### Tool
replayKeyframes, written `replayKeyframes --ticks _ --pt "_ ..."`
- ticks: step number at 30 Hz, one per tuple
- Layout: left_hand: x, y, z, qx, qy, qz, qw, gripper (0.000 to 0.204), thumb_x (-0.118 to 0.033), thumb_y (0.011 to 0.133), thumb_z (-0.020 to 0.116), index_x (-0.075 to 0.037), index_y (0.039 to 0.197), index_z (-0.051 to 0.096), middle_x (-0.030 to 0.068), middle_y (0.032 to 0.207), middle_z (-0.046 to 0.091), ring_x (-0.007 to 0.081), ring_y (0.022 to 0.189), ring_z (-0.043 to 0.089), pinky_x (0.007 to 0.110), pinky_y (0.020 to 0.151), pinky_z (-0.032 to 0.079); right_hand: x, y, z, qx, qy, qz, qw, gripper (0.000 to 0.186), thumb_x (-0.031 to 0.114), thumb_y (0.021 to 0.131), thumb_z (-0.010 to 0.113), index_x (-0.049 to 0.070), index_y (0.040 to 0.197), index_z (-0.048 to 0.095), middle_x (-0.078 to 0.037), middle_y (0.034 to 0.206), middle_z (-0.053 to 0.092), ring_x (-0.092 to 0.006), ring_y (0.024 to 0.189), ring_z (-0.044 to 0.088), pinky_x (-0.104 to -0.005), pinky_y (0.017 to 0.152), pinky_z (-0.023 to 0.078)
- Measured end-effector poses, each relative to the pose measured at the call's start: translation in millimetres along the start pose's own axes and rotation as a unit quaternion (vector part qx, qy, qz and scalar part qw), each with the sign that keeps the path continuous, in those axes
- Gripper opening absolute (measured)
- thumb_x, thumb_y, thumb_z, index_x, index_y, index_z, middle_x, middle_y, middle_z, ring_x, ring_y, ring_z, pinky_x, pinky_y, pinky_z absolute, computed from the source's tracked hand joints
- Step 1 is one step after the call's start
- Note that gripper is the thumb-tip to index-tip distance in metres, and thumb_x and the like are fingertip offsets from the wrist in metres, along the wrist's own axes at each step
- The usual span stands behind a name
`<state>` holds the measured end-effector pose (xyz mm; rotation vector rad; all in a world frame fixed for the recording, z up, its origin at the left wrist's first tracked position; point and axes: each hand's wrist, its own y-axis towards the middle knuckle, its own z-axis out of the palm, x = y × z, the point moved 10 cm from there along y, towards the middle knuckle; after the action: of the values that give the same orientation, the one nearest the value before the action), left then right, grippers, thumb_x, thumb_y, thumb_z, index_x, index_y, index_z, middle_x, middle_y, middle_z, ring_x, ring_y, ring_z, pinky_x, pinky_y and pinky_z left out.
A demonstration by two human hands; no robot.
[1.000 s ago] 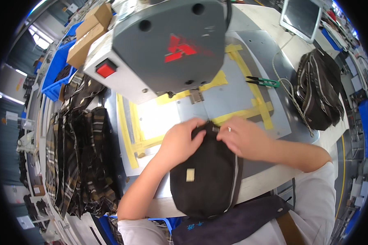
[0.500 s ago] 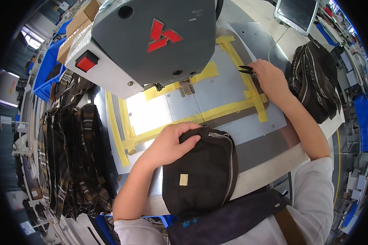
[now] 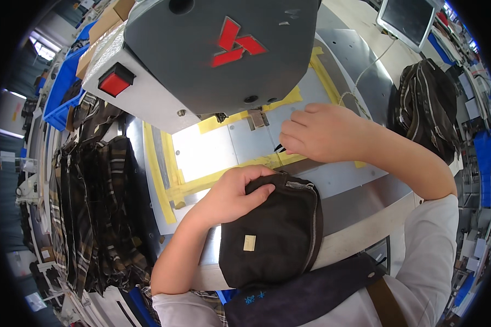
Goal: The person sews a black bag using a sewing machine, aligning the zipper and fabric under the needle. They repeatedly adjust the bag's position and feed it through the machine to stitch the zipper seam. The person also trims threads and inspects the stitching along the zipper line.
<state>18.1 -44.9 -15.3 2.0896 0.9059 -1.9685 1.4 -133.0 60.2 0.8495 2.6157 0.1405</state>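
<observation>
A dark brown fabric bag piece (image 3: 275, 234) with a curved metal zipper (image 3: 314, 229) and a small pale label (image 3: 249, 243) lies over the front edge of the worktable. My left hand (image 3: 232, 197) grips its upper edge, thumb on top and fingers tucked behind. Just above that edge is my right hand (image 3: 324, 133), closed around black thread snips (image 3: 280, 148). Only the dark tips of the snips show; the rest is hidden in the fist. They point toward the metal plate (image 3: 207, 152) framed with yellow tape (image 3: 223, 177).
A large grey sewing machine head (image 3: 218, 82) with a red button (image 3: 115, 80) overhangs the plate. Plaid and dark fabric pieces (image 3: 95, 212) hang at the left. Dark zippered bags (image 3: 428, 103) are stacked at the right, below a screen (image 3: 406, 22). A blue bin (image 3: 63, 101) stands far left.
My right hand has swung left and nearer, carrying the snips from the plate's right side to just above the bag's top edge. My left hand keeps its grip; the view has shifted slightly.
</observation>
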Motion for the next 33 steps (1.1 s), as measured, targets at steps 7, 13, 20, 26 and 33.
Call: replayKeyframes --ticks 7,13,20,26,33 --pt "0 0 -2 -0.005 0.011 0.002 1.0 0.021 -0.012 0.091 0.061 0.002 0.106 0.065 0.0042 0.085 0.066 0.0085 0.078 0.056 0.025 0.072 0.048 5 5 29 0.022 0.053 -0.013 0.998 0.011 0.021 0.083 0.061 0.01 0.083 0.058 0.0 0.077 0.057 -0.017 0.075 0.062 -0.0306 0.068 0.049" --pt "-3 -3 -6 -0.044 -0.008 0.013 0.999 0.019 -0.012 0.093 0.062 0.002 0.103 0.066 0.0039 0.086 0.067 0.0081 0.078 0.056 0.025 0.073 0.049 -22 -14 50 0.075 0.143 0.129 0.978 0.023 0.032 0.092 0.058 0.009 0.086 0.059 -0.003 0.078 0.06 -0.0231 0.076 0.062 -0.0352 0.073 0.05" --pt "-5 -7 -25 -0.146 0.009 0.024 0.989 0.015 -0.012 0.091 0.065 0.002 0.097 0.065 0.0043 0.083 0.065 0.0089 0.078 0.056 0.024 0.072 0.046 -36 -35 -1 -0.165 0.271 0.28 0.906 0.019 0.025 0.09 0.063 0.006 0.093 0.064 -0.009 0.082 0.063 -0.0277 0.077 0.062 -0.0388 0.072 0.049" --pt "-40 -13 -28 -0.2 0.136 0.178 0.954 0.012 -0.009 0.089 0.066 0.002 0.094 0.063 0.0075 0.082 0.061 0.0135 0.077 0.056 0.026 0.072 0.045 3 -36 27 -0.053 0.524 0.363 0.769 0.019 0.021 0.09 0.065 0.003 0.095 0.065 -0.011 0.082 0.065 -0.0267 0.074 0.061 -0.0368 0.067 0.047" --pt "-33 -13 -29 -0.182 0.056 0.055 0.98 0.01 -0.008 0.09 0.066 0.001 0.093 0.062 0.004 0.081 0.062 0.0093 0.076 0.054 0.024 0.071 0.046 -9 -33 29 -0.029 0.583 0.395 0.71 0.016 0.017 0.089 0.067 0.002 0.094 0.066 -0.006 0.075 0.062 -0.0136 0.065 0.056 -0.0288 0.061 0.044"
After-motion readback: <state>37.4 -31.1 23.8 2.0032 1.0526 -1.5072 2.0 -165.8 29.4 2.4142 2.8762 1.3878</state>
